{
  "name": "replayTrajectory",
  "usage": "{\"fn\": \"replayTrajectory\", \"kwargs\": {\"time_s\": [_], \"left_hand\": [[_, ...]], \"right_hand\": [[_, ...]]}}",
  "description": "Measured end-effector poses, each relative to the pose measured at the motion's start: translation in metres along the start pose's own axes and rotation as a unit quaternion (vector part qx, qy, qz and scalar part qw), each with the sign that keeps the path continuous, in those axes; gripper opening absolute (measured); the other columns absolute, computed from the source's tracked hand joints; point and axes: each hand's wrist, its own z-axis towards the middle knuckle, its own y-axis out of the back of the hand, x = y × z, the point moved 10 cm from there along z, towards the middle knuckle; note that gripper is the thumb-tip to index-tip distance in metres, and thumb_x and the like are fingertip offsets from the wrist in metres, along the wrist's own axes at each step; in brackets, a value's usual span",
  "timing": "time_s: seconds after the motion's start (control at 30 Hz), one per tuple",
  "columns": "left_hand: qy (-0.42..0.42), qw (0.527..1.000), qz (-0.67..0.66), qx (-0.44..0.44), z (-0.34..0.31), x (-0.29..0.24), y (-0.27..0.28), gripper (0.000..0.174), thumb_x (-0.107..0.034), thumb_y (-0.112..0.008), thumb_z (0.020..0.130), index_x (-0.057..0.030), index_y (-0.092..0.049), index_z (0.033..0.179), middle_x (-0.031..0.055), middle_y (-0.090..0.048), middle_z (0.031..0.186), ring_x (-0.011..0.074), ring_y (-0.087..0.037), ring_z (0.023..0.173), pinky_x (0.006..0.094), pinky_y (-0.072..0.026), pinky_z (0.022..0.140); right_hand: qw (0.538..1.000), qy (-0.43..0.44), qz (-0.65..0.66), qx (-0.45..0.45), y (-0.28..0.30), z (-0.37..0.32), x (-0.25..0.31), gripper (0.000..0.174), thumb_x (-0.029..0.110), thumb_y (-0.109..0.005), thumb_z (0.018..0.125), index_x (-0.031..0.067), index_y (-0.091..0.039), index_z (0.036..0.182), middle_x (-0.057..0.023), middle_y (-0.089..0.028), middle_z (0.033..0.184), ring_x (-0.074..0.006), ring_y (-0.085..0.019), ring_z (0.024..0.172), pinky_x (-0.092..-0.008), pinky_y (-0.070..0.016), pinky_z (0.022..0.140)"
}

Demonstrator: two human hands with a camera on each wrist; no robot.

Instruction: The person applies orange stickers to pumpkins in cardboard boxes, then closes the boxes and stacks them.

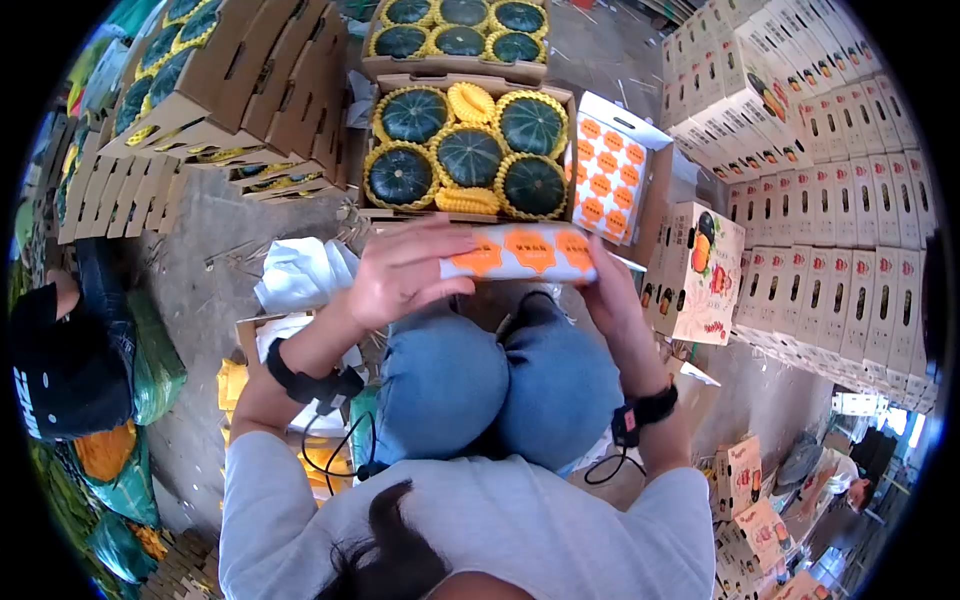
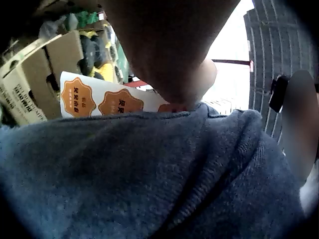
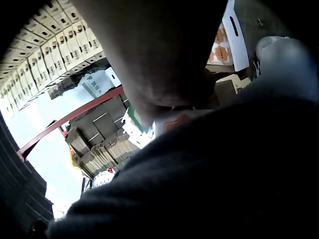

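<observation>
A white sheet stack or roll with orange labels (image 1: 530, 252) is held level above the knees in the head view. The left hand (image 1: 412, 268) grips its left end, thumb below and fingers above. At its right end the right hand (image 1: 612, 290) holds on, with the fingers partly hidden. In the left wrist view the labelled sheet (image 2: 102, 99) shows beyond the denim leg, and the left hand (image 2: 187, 84) is dark against it. The right hand (image 3: 154, 94) is mostly shadowed in the right wrist view, near a bit of orange print.
An open carton (image 1: 372, 140) of green squashes (image 1: 470, 155) in yellow foam nets stands just ahead. Beside it lie more orange-labelled sheets (image 1: 608, 170) in a box. Stacked cartons (image 1: 810, 200) line the right, and others (image 1: 230, 90) stand at the left. A white bag (image 1: 305, 272) lies left.
</observation>
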Motion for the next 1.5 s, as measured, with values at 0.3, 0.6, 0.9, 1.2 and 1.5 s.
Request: {"fn": "replayTrajectory", "kwargs": {"time_s": [0.3, 0.6, 0.9, 1.2, 1.5], "left_hand": [[0.378, 0.895, -0.231, -0.053, -0.059, 0.099, -0.056, 0.028, -0.022, -0.049, 0.095, 0.0022, -0.062, 0.095, -0.0016, -0.058, 0.075, 0.0049, -0.049, 0.068, 0.0218, -0.0432, 0.06], [0.415, 0.778, -0.467, -0.061, -0.061, 0.128, -0.073, 0.053, 0.003, -0.055, 0.085, -0.0073, -0.022, 0.125, 0.0117, -0.056, 0.108, 0.015, -0.057, 0.096, 0.0278, -0.049, 0.079], [0.404, 0.85, -0.258, 0.219, -0.058, 0.139, -0.057, 0.01, -0.008, -0.066, 0.08, -0.0018, -0.069, 0.087, 0.0067, -0.068, 0.078, 0.0124, -0.064, 0.077, 0.0259, -0.0517, 0.069], [-0.123, 0.955, 0.233, 0.137, 0.002, 0.13, -0.005, 0.029, -0.005, -0.066, 0.067, -0.0009, -0.065, 0.095, 0.0124, -0.065, 0.1, 0.0273, -0.064, 0.094, 0.0343, -0.055, 0.075], [-0.028, 0.954, 0.207, 0.215, 0.009, 0.132, -0.013, 0.043, -0.034, -0.064, 0.077, 0.0007, -0.063, 0.101, 0.0118, -0.066, 0.099, 0.0305, -0.061, 0.101, 0.0444, -0.0476, 0.09]], "right_hand": [[0.948, 0.188, -0.252, -0.046, -0.021, -0.041, 0.04, 0.034, 0.026, -0.051, 0.093, -0.0041, -0.066, 0.095, -0.0127, -0.062, 0.109, -0.0162, -0.058, 0.095, -0.0272, -0.0437, 0.083], [0.932, 0.198, -0.304, -0.014, -0.02, 0.009, 0.044, 0.012, 0.004, -0.059, 0.084, 0.0011, -0.069, 0.091, -0.0129, -0.065, 0.102, -0.0174, -0.061, 0.09, -0.0271, -0.0478, 0.078], [0.889, 0.216, -0.362, 0.178, -0.066, 0.014, 0.047, 0.009, 0.004, -0.067, 0.076, 0.0017, -0.07, 0.084, -0.0099, -0.067, 0.096, -0.0217, -0.062, 0.087, -0.0312, -0.0486, 0.077], [0.916, 0.153, -0.322, 0.181, -0.05, 0.008, 0.028, 0.018, 0.015, -0.065, 0.08, -0.0013, -0.069, 0.086, -0.0115, -0.067, 0.092, -0.022, -0.061, 0.087, -0.0329, -0.0467, 0.08], [0.93, 0.127, -0.314, 0.14, -0.041, 0.007, 0.027, 0.012, 0.008, -0.063, 0.081, -0.0002, -0.069, 0.087, -0.0105, -0.066, 0.095, -0.0204, -0.062, 0.089, -0.0305, -0.0476, 0.08]]}}
